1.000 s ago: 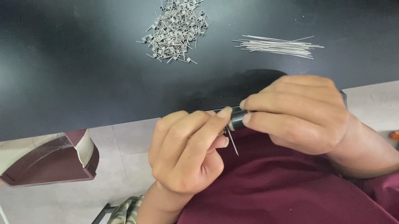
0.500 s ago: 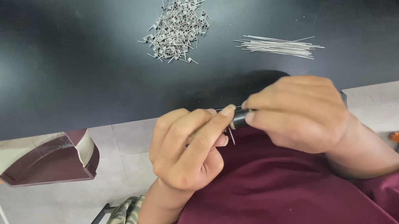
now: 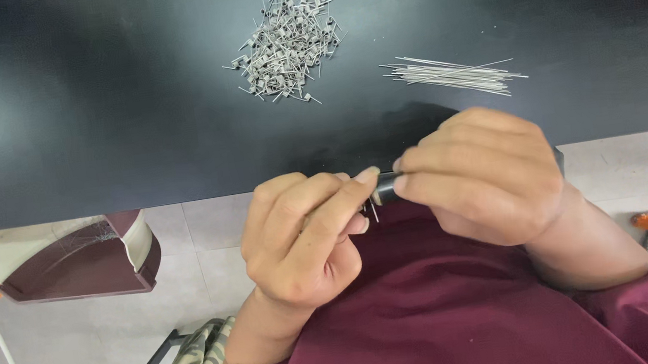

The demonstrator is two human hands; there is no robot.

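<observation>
Both hands pinch a small dark cylindrical tool (image 3: pixel 385 188) near the black table's (image 3: pixel 81 114) edge.
Left hand (image 3: pixel 302 239) and right hand (image 3: pixel 481 174) closed on it; thin wire (image 3: pixel 375 213) hangs below.

The person wears a maroon top with long sleeves; both hands (image 3: pixel 394 206) are bare.

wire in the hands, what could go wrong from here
1. The thin wire pokes out bare between the left hand and right hand; it could prick a finger.
2. Both hands work off the table edge, over the lap, so a dropped piece might fall to the floor.
3. The coil pile and straight wires lie loose; a sleeve could scatter them.
</observation>
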